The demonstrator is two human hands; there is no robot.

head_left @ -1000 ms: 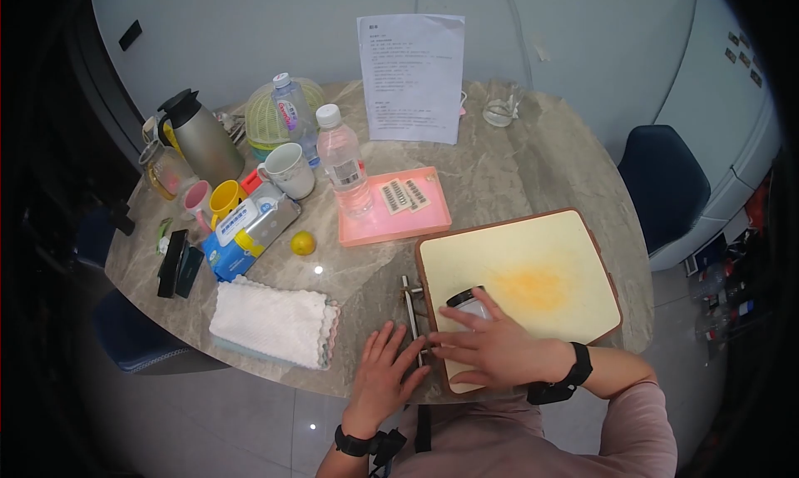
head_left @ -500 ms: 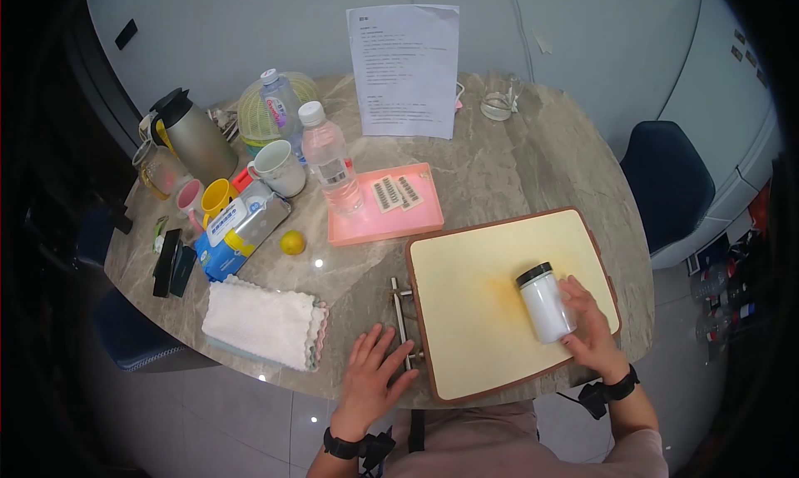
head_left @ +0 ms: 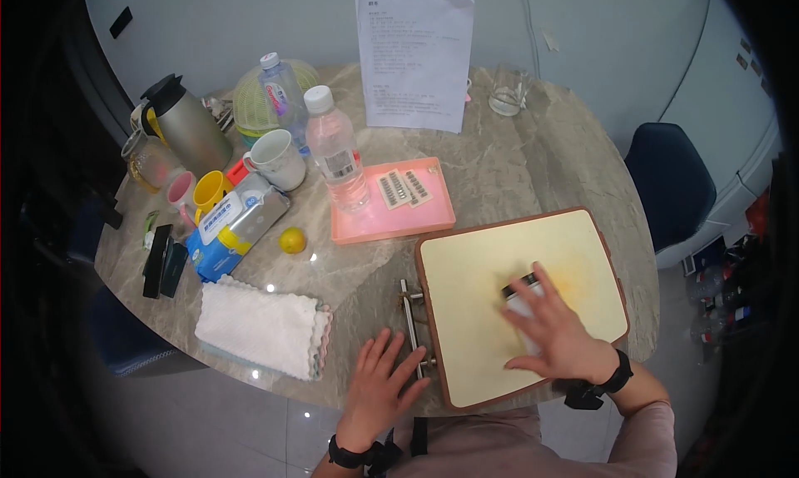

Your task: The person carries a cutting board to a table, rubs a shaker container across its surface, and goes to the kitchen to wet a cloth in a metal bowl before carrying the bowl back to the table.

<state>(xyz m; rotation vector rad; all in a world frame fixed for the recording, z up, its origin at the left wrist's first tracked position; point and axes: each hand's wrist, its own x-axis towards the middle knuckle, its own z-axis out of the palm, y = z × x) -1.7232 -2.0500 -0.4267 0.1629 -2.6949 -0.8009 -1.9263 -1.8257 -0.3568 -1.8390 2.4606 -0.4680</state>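
A jar (head_left: 518, 303) with a black lid and white contents lies on its side on the cream cutting board (head_left: 470, 336). My right hand (head_left: 556, 335) is over the jar with its fingers spread, slightly blurred by motion, and covers much of the jar's body. Whether the palm presses on it I cannot tell. Left of the board, my left hand (head_left: 383, 388) rests flat on the table edge, fingers apart, close to the board's metal handle (head_left: 409, 328). A yellowish stain marks the board right of the jar.
Behind the board sits a pink tray (head_left: 391, 225) with a water bottle (head_left: 339, 157). A folded white cloth (head_left: 258, 324), an orange citrus fruit (head_left: 292, 241), a wipes pack (head_left: 237, 228), mugs (head_left: 279, 160) and a thermos jug (head_left: 191, 128) occupy the left. A printed sheet (head_left: 414, 62) stands at the back.
My right hand has moved from the jar's right side to over its top. The jar has shifted left on the board. My left hand stays near the handle; the view has shifted slightly.
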